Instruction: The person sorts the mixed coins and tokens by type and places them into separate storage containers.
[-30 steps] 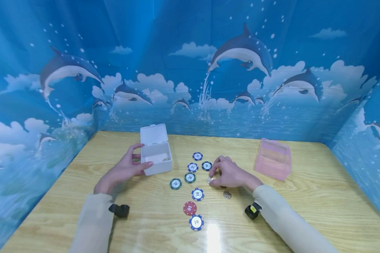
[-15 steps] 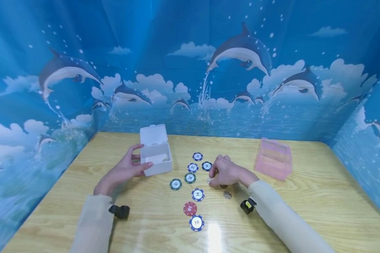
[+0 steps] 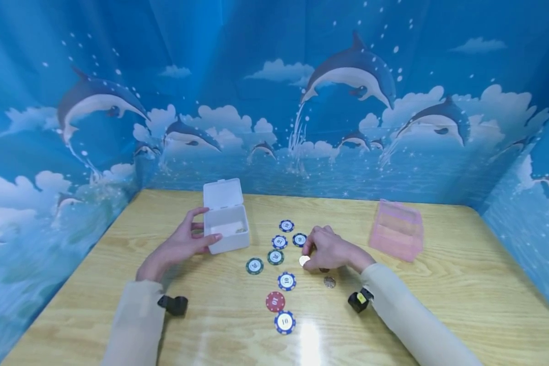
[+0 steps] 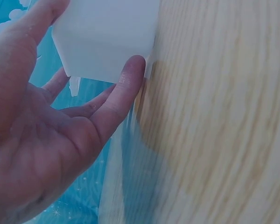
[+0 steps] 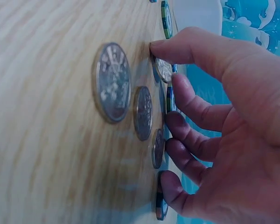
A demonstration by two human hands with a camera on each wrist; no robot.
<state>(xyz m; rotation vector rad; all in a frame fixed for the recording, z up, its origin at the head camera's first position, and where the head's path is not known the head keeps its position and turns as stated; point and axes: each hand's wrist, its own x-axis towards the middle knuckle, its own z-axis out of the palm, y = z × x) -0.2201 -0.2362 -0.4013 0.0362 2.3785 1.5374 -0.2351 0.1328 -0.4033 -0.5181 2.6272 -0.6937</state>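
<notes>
A pale wooden table (image 3: 439, 305) with visible grain sits inside blue dolphin-print walls (image 3: 96, 101). At its back right, a see-through pink box (image 3: 395, 231). The left hand (image 3: 183, 244) steadies a small open white plastic box (image 3: 226, 229), thumb and fingers spread against its smooth sides, unchanged from a second ago. Around 7 round ridged poker chips (image 3: 286, 281) lie scattered. The right hand (image 3: 331, 250), fingers curled, has tipped a silvery coin (image 3: 304, 261) up from the table, pinching it by thumb and fingertip; lifting looks underway. 3 more flat coins (image 5: 113, 81) lie nearby.
</notes>
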